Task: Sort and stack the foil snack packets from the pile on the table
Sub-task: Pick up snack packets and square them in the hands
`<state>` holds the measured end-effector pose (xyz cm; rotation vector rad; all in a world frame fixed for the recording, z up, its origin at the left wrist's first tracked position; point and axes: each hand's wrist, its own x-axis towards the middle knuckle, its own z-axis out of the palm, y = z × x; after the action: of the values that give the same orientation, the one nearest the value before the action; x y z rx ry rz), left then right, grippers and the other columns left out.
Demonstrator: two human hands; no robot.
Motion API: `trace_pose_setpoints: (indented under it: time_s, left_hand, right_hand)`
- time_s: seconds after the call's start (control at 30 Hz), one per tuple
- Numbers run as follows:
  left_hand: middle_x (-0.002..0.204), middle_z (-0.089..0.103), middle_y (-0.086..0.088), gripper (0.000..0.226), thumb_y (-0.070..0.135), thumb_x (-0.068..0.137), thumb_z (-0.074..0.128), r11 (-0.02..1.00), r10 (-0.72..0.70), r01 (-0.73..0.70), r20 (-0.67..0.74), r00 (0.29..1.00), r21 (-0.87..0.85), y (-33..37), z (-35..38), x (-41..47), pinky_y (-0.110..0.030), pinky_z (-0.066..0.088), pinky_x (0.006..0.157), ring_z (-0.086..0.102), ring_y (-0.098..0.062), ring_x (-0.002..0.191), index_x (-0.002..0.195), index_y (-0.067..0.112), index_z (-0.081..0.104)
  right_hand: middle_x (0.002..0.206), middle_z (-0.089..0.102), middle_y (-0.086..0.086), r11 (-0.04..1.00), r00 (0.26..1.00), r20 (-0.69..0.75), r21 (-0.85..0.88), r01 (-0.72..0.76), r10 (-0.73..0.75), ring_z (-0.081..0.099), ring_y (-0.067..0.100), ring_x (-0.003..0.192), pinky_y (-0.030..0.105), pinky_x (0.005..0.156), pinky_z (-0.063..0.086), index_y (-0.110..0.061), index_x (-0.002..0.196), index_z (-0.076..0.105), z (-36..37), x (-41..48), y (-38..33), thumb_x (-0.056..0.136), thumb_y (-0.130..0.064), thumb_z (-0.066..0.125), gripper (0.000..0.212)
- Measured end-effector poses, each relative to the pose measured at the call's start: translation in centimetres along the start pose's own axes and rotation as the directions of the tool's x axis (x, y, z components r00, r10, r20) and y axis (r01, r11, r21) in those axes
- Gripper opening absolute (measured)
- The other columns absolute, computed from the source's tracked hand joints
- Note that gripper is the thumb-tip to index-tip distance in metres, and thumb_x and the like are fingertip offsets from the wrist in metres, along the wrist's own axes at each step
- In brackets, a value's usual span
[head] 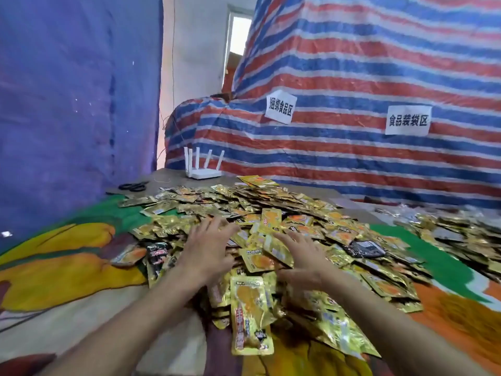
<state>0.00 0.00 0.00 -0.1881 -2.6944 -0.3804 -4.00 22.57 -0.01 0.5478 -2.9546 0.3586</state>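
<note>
The left grip point(208, 248) and right grip point(303, 256) are laid atop the pile of foil packets point(271, 196). Fingers point(211, 226) are spread — nothing is clasped.

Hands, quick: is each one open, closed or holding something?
Left hand: open, fingers spread on the packet pile.
Right hand: open, fingers straight on the pile.

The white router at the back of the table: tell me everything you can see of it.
The router is a flat white plastic-looking box with five slim antennas, all raised and fanned slightly. It stands on the bare brown tabletop at the far edge, before the striped tarp, apart from the packet pile. Nothing else visibly touches it.
</note>
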Motion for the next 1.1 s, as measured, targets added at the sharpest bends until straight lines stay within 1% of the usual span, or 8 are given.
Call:
trace_pose_setpoints:
  time_s: [0.07,0.27,0.43,0.5,0.7,0.8,0.9,1.1]
  left_hand:
    - [0.160,0.025,-0.001,0.075,0.029,0.084,0.062,0.994,-0.070,0.061,0.102,0.992,0.089,-0.6,0.8,1.7,-0.050,0.016,0.121,0.024,-0.023,0.146,0.152,0.037,0.031]
    - [0.145,0.042,-0.001,0.066,0.039,0.083,0.055,0.988,-0.135,0.111,0.264,0.955,0.104,-1.2,2.8,4.1,-0.048,0.040,0.103,0.038,-0.029,0.135,0.146,0.030,0.041]
    - [0.110,0.064,0.000,0.024,0.014,0.091,0.050,0.995,-0.087,0.084,0.069,0.994,0.048,-1.0,3.2,3.0,-0.043,0.052,0.093,0.059,-0.026,0.111,0.109,0.021,0.063]
    - [0.111,0.069,0.000,0.036,0.005,0.090,0.049,0.996,-0.086,0.087,0.051,0.995,-0.004,-1.1,2.8,2.8,-0.043,0.053,0.093,0.063,-0.025,0.108,0.110,0.028,0.069]
    - [0.120,0.061,0.011,0.033,0.008,0.097,0.054,0.994,0.001,-0.001,-0.005,1.000,-0.112,-1.6,0.7,3.5,-0.040,0.053,0.094,0.060,-0.017,0.111,0.116,0.026,0.074]
    - [0.109,0.062,0.015,0.017,0.027,0.097,0.062,0.994,0.047,-0.059,-0.127,0.991,-0.088,-1.9,-0.9,4.1,-0.039,0.053,0.088,0.059,-0.012,0.101,0.107,0.026,0.076]
    - [0.082,0.069,0.012,0.011,0.029,0.095,0.065,0.960,0.048,-0.098,-0.194,0.980,-0.261,-2.2,-3.1,5.1,-0.027,0.054,0.065,0.066,-0.008,0.072,0.092,0.031,0.076]
    - [0.061,0.067,0.022,0.018,0.026,0.094,0.066,0.791,-0.188,-0.158,-0.480,0.857,-0.591,-2.7,-5.0,7.7,-0.008,0.042,0.044,0.062,0.009,0.054,0.077,0.030,0.063]
  right_hand:
    - [0.163,0.024,0.010,0.999,0.995,0.082,0.006,-0.049,0.048,0.021,0.031,0.149,0.058,0.120,0.017,-0.037,0.159,0.015,0.9,1.5,-0.1,0.090,-0.045,0.061,0.084]
    - [0.157,0.039,-0.003,0.998,0.999,0.006,0.053,-0.033,0.033,0.033,0.023,0.142,0.056,0.116,0.023,-0.031,0.155,0.031,3.1,3.3,-0.2,0.092,-0.052,0.054,0.070]
    - [0.133,0.056,-0.002,0.999,0.991,-0.130,-0.027,0.026,-0.029,0.050,0.024,0.123,0.044,0.098,0.046,-0.029,0.141,0.050,3.3,3.3,-2.0,0.096,-0.045,0.049,0.048]
    - [0.119,0.057,0.001,0.998,0.974,-0.220,-0.030,0.058,-0.063,0.056,0.024,0.110,0.039,0.084,0.052,-0.024,0.131,0.058,3.1,3.2,-2.4,0.098,-0.039,0.047,0.038]
    - [0.074,0.056,-0.003,0.940,0.840,-0.540,0.307,0.149,0.043,0.056,0.022,0.065,0.032,0.053,0.039,-0.019,0.076,0.050,0.3,6.3,-1.2,0.099,-0.024,0.046,0.024]
    - [0.072,0.059,-0.006,0.834,0.777,-0.606,0.509,0.214,0.171,0.056,0.012,0.060,0.027,0.051,0.042,-0.019,0.086,0.053,0.6,7.2,0.0,0.101,-0.015,0.049,0.016]
    - [0.089,0.066,0.000,0.719,0.790,-0.573,0.641,0.268,0.216,0.067,0.020,0.078,0.041,0.064,0.059,-0.015,0.103,0.055,1.9,7.2,1.1,0.103,-0.012,0.049,0.007]
    - [0.100,0.069,0.001,0.523,0.837,-0.456,0.814,0.253,0.304,0.071,0.015,0.084,0.034,0.061,0.062,-0.028,0.111,0.058,1.8,6.6,2.6,0.103,-0.009,0.047,0.023]
